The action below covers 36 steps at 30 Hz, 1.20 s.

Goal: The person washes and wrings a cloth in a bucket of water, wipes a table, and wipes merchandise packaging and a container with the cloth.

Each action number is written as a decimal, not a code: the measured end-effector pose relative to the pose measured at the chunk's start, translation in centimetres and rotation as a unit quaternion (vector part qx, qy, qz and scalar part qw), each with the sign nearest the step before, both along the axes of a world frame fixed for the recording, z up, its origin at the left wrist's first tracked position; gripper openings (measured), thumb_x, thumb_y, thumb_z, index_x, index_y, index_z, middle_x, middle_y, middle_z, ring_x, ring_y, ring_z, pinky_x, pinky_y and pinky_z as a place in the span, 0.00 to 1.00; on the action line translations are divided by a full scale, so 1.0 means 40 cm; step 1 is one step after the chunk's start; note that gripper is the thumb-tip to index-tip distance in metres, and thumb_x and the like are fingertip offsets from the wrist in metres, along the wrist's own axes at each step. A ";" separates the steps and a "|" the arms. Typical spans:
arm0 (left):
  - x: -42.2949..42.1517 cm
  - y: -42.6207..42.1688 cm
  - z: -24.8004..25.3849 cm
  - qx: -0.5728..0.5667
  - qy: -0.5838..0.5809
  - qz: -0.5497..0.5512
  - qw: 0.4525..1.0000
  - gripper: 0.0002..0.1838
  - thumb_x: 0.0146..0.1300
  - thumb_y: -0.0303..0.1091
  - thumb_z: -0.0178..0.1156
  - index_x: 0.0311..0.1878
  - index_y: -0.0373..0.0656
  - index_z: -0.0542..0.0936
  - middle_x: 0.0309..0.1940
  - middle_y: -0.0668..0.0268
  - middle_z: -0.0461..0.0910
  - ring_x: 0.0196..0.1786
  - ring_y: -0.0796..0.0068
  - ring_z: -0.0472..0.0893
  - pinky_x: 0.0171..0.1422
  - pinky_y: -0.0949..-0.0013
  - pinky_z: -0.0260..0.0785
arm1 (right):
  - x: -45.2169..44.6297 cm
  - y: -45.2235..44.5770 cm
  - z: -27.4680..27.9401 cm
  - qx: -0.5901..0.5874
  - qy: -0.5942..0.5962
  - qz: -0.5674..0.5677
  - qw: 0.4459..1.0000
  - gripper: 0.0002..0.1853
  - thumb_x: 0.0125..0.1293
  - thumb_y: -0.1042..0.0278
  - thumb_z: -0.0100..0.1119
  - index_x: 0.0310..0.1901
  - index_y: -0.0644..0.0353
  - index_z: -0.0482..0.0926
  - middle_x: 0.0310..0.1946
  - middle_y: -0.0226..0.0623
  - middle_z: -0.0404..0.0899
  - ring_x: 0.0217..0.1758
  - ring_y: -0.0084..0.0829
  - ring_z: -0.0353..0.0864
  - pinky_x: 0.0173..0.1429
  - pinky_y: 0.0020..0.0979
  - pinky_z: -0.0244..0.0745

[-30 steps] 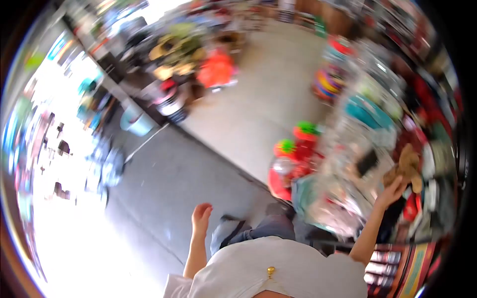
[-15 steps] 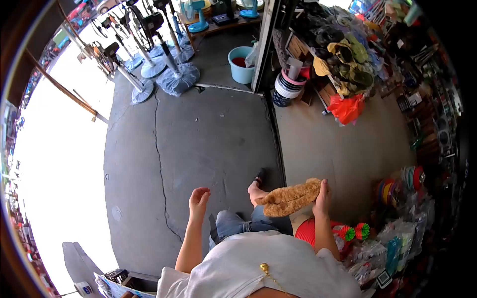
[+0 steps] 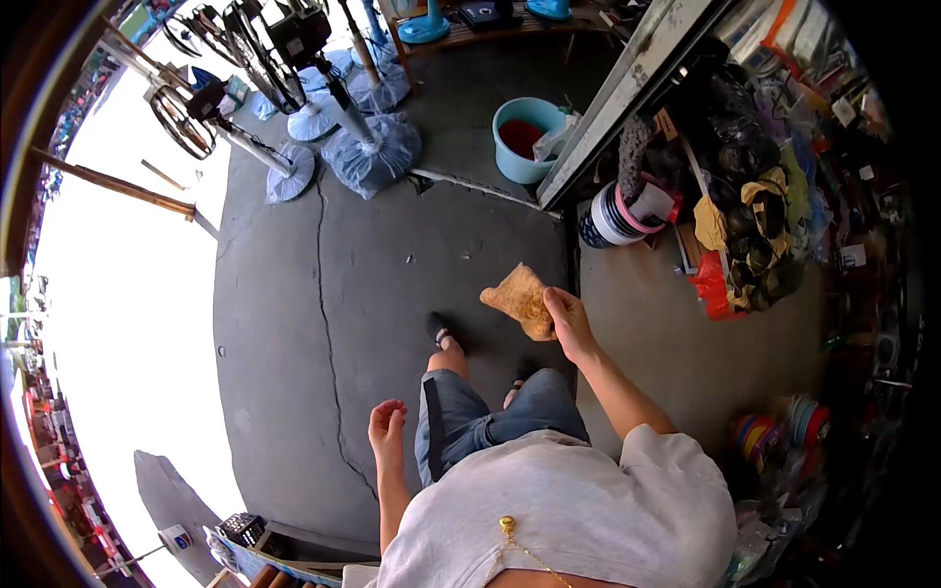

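Note:
My right hand (image 3: 570, 325) is closed on a fuzzy brown cloth-like item (image 3: 521, 300), gripping its right end out in front of me. The item hangs over the grey floor, with its free end pointing left. Lower down, my left hand (image 3: 388, 419) is raised beside my left thigh, fingers curled loosely and touching none of the things around. Whether anything small lies inside its fingers is hidden.
Pedestal fans with bagged bases (image 3: 371, 155) stand at the upper left. A light-blue bucket (image 3: 520, 142) is beside a metal door post (image 3: 627, 103). Stacked pots (image 3: 618, 218) and piled bagged goods (image 3: 760, 235) are at right. A cracked grey floor (image 3: 392, 284) lies ahead.
The view has swung from the crowded goods on the right toward the fans and bucket. My right hand has carried the brown item off the pile and now holds it out farther forward.

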State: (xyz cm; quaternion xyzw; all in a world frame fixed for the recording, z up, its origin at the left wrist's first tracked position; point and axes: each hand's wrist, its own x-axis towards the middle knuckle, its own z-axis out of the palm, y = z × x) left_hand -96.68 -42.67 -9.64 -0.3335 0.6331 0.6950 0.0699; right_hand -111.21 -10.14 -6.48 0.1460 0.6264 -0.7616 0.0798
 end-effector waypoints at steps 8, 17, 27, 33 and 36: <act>-0.679 -0.043 -0.120 0.010 -0.013 -0.279 0.960 0.24 0.56 0.26 0.59 0.57 0.41 0.67 0.48 0.61 0.74 0.50 0.71 0.75 0.52 0.70 0.69 | -0.458 -0.171 -0.074 -0.067 -0.040 -0.054 0.995 0.16 0.68 0.55 0.48 0.26 0.56 0.70 0.21 0.18 0.63 0.24 0.10 0.58 0.27 0.18 0.56; -1.390 0.254 -0.217 -0.059 0.074 -0.611 0.786 0.30 0.52 0.25 0.63 0.59 0.45 0.65 0.50 0.60 0.72 0.53 0.69 0.73 0.51 0.68 0.68 | -0.863 -0.161 -0.082 -0.097 -0.001 -0.126 0.987 0.14 0.68 0.60 0.51 0.25 0.55 0.69 0.21 0.18 0.61 0.24 0.11 0.58 0.28 0.18 0.56; -1.923 0.562 -0.472 -0.077 -0.064 -0.590 0.801 0.31 0.48 0.22 0.55 0.59 0.46 0.62 0.48 0.57 0.75 0.53 0.62 0.75 0.53 0.66 0.67 | -1.257 0.145 -0.531 -0.023 -0.189 -0.248 0.950 0.09 0.66 0.62 0.52 0.38 0.60 0.71 0.29 0.26 0.69 0.31 0.14 0.65 0.36 0.21 0.63; -2.150 0.705 -0.627 -0.141 -0.042 -0.656 0.740 0.36 0.44 0.27 0.54 0.62 0.45 0.61 0.52 0.51 0.72 0.58 0.54 0.71 0.59 0.63 0.64 | -1.339 0.281 -1.002 -0.049 -0.252 -0.323 0.911 0.22 0.65 0.60 0.53 0.55 0.66 0.64 0.39 0.37 0.72 0.36 0.26 0.74 0.36 0.26 0.72; -2.199 0.709 -0.799 -0.133 0.030 -0.700 0.702 0.34 0.49 0.26 0.52 0.63 0.46 0.59 0.49 0.47 0.73 0.57 0.51 0.72 0.58 0.63 0.65 | -1.419 0.289 -1.193 0.025 -0.365 -0.424 0.828 0.26 0.63 0.60 0.55 0.57 0.68 0.63 0.43 0.42 0.73 0.41 0.30 0.76 0.38 0.27 0.73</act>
